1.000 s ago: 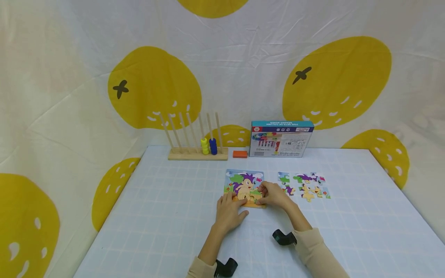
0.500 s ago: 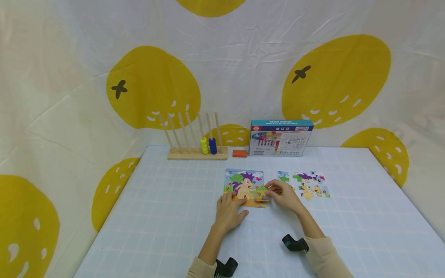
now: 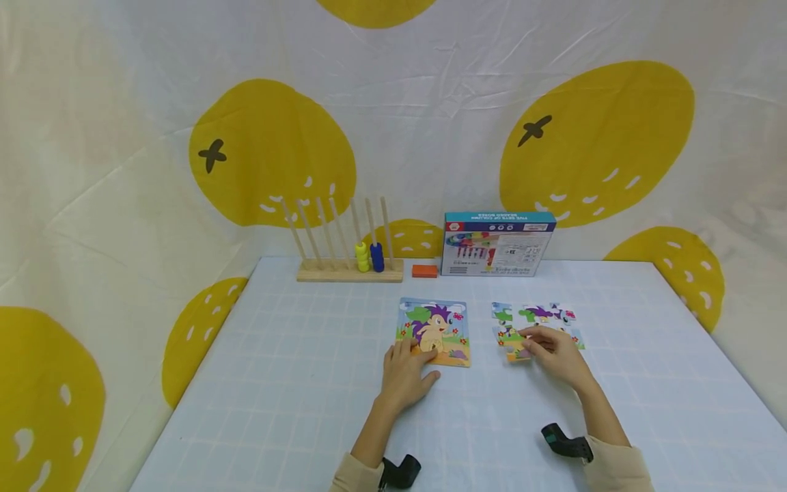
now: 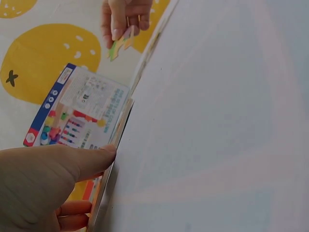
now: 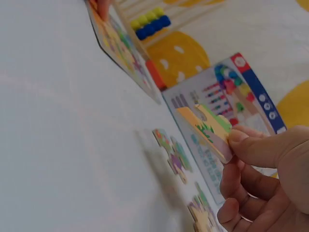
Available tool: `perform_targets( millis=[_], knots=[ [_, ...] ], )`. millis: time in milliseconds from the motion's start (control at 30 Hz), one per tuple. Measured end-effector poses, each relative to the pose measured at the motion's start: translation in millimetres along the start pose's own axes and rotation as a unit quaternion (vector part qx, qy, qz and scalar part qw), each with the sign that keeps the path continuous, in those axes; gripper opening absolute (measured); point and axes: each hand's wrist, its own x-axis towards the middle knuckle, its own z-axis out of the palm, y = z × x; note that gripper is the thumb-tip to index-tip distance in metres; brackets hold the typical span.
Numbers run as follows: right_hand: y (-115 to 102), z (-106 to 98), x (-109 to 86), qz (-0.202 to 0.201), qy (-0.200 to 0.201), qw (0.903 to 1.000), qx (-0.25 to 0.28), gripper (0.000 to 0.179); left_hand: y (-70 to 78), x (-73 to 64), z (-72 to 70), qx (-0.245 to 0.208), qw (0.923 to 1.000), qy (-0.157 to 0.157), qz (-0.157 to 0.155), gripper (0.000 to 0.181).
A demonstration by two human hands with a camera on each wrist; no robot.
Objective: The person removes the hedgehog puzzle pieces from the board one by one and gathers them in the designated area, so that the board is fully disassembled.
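Note:
A jigsaw board [image 3: 455, 321] with a purple-haired hedgehog picture lies in the middle of the table. My left hand [image 3: 402, 376] rests on its lower left part, fingers extended; the left wrist view shows that thumb [image 4: 96, 159] along the board's edge. To the right, my right hand [image 3: 556, 352] pinches a puzzle piece [image 5: 207, 130] between thumb and fingers. This piece is orange, green and purple, held tilted over the table in the right wrist view. Loose puzzle pieces [image 3: 537, 314] lie around and beyond that hand, which hides some of them.
Behind the board stand a wooden peg rack [image 3: 326, 275] with yellow beads [image 3: 362, 258] and blue beads [image 3: 377, 257], a small orange block [image 3: 424, 271] and a printed toy box [image 3: 498, 249]. A patterned curtain [image 3: 399, 137] hangs behind the table.
My right hand has lifted the puzzle piece off the board's lower right corner and carried it right, over to the loose pieces. My left hand has stayed on the board.

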Motion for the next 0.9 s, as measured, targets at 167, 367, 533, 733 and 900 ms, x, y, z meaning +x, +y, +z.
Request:
perform_targets(
  millis=[167, 367, 533, 733, 900],
  knots=[
    [9.3, -20.2, -11.2, 0.024, 0.025, 0.9984, -0.045, 0.018, 0.8, -0.2, -1.2, -0.004, 1.0000, 0.003, 0.003, 0.040],
    [18.2, -41.0, -25.7, 0.067, 0.036, 0.9939, -0.080, 0.021, 0.8, 0.2, -0.6, -0.006, 1.0000, -0.004, 0.000, 0.041],
    [26.3, -55.0, -37.7, 0.095, 0.042, 0.9896, -0.099, 0.024, 0.9, 0.9, -0.9, -0.006, 1.0000, -0.005, 0.000, 0.041],
    [36.5, -65.4, -47.0, 0.121, 0.040, 0.9860, -0.108, 0.028, 1.2, 1.5, -0.9, -0.006, 1.0000, -0.007, -0.003, 0.041],
    [41.1, -68.9, -50.6, 0.127, 0.040, 0.9835, -0.122, 0.027, 2.0, 1.0, -1.0, 0.001, 1.0000, -0.005, -0.004, 0.041]
  ],
)
